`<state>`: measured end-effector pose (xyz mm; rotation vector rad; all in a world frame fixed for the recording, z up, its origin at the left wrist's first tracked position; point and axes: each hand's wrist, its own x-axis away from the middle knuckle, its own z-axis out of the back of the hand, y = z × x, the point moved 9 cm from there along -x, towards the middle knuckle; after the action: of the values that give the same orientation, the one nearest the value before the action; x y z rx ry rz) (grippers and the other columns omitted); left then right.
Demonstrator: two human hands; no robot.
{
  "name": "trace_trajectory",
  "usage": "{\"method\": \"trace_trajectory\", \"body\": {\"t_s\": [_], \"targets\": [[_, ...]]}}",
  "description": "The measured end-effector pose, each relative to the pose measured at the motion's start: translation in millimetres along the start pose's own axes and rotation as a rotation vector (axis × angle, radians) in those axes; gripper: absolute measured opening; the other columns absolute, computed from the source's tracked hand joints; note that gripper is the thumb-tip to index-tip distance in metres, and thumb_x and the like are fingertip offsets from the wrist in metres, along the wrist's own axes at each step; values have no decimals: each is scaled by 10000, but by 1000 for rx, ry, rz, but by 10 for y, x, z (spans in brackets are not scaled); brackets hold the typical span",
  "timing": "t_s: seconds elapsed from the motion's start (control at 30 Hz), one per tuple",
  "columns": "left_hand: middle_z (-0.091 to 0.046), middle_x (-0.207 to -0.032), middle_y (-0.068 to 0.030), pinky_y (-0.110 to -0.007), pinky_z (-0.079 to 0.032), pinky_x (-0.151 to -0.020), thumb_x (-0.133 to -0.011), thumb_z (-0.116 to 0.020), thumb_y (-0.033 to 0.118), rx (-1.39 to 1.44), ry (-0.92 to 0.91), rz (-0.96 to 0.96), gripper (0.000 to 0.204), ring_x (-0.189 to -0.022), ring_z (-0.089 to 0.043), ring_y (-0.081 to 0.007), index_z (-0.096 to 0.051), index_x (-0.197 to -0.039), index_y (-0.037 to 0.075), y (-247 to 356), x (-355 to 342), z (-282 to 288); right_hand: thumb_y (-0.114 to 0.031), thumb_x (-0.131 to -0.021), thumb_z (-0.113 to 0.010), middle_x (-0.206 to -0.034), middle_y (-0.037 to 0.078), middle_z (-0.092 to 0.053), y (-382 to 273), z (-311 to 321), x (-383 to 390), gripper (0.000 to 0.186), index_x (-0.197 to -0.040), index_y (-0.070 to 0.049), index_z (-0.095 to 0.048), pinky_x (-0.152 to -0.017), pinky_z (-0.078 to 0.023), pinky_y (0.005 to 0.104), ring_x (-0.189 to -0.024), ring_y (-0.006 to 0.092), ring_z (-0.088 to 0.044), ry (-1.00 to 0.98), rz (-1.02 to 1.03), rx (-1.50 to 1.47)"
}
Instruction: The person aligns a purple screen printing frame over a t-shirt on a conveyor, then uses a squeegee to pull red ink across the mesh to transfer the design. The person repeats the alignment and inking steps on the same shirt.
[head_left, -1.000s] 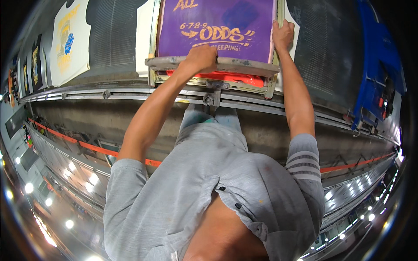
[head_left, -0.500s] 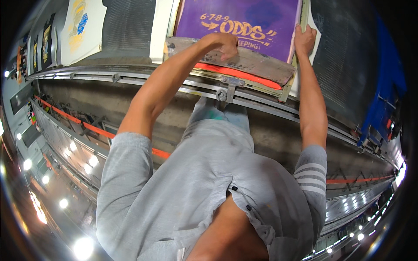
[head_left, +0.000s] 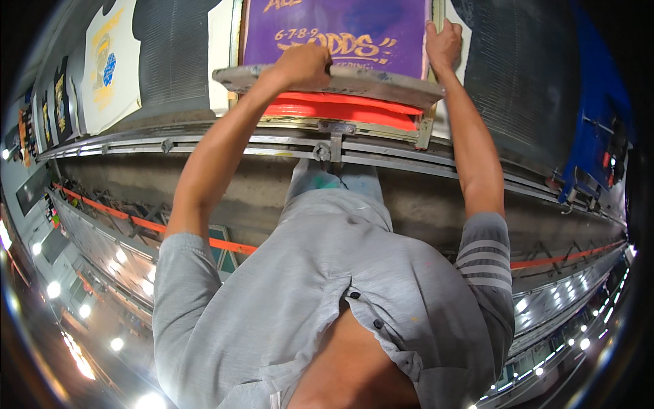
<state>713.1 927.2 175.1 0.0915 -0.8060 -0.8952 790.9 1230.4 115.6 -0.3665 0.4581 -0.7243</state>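
Note:
My left hand (head_left: 303, 66) is closed around a long, stained squeegee (head_left: 381, 85) that lies across the near part of a printing screen. The mesh of the screen (head_left: 398, 27) is purple, with tan lettering and a drawn design. Between the squeegee and the screen's near edge, bright red ink (head_left: 327, 107) forms a wide band. My right hand (head_left: 444, 45) grips the right side of the screen's frame (head_left: 424, 129), fingers wrapped over its rail. White fabric (head_left: 221, 51) shows beneath the frame on both sides.
Metal rails (head_left: 402, 158) with a clamp (head_left: 335, 140) run along the near table edge. A printed white shirt (head_left: 112, 68) lies to the left, with dark shirts (head_left: 61, 102) beyond. A blue machine part (head_left: 599, 109) stands at the right. An orange bar (head_left: 153, 225) runs lower down.
My left hand has tipped the squeegee more upright, so its face looks narrower and more red ink shows. My right hand keeps its hold on the frame. The whole view has shifted slightly.

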Motion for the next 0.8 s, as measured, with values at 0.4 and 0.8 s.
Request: {"method": "trace_trajectory", "body": {"t_s": [0.4, 0.8], "targets": [[-677, -1138, -145, -433, -538, -900, -668, -630, -22, -104, 809, -201, 442, -1085, -642, -341, -659, -1108, -20, 633, 1289, -790, -365, -855, -689, -1156, 182, -593, -8, 19, 17, 508, -1224, -18, -650, -928, -480, 490, -1066, 408, -591, -37, -48, 9], [-712, -805, -157, -484, -543, -701, -728, -701, 134, 12, 356, 46, 160, -795, -689, -363, -763, -873, 107, 361, 736, -167, -407, -894, -613, -1202, 185, -584, 27, -15, 2, 534, -1269, -28, -617, -935, -484, 492, -1092, 408, -585, -105, -72, 52]]}}
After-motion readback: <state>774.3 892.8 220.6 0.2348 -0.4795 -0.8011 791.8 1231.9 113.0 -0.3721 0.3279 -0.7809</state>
